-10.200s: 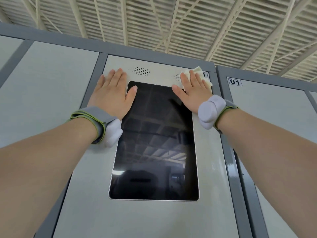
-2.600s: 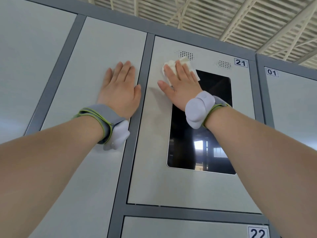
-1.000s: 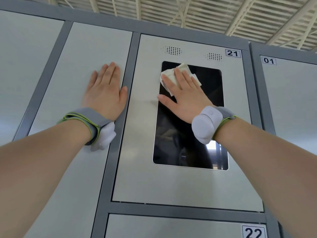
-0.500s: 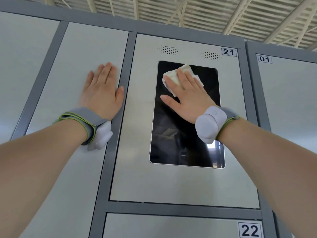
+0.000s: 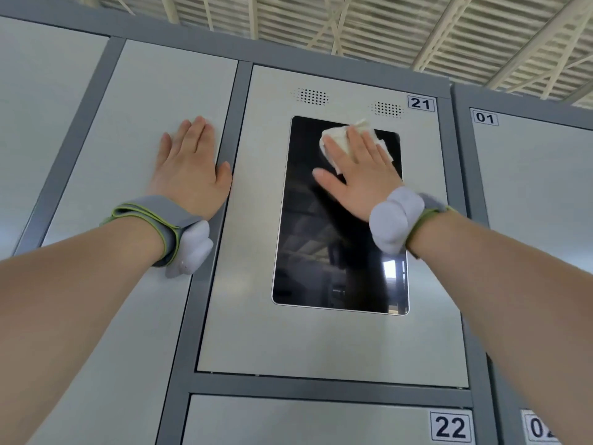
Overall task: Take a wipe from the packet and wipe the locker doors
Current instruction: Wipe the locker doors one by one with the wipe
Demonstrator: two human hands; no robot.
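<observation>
A crumpled white wipe [image 5: 340, 139] lies flat against the top of the black screen [image 5: 324, 252] set in locker door 21 [image 5: 256, 316]. My right hand [image 5: 359, 175] presses the wipe onto the glass with straight fingers, thumb spread to the left. My left hand [image 5: 189, 171] rests flat with straight fingers on the plain grey door [image 5: 128, 316] to the left, its thumb at the dark frame strip. The wipe packet is not in view.
Dark grey frame strips [image 5: 205, 284] separate the doors. Door 22 [image 5: 321, 422] sits below door 21, and door 01 [image 5: 539, 187] is to the right. Two speaker grilles [image 5: 312, 96] sit above the screen. A ribbed ceiling with white beams [image 5: 353, 24] is overhead.
My right hand has slid the wipe rightward across the top of the screen, from its upper left toward the upper right. My left hand has stayed pressed on the left door.
</observation>
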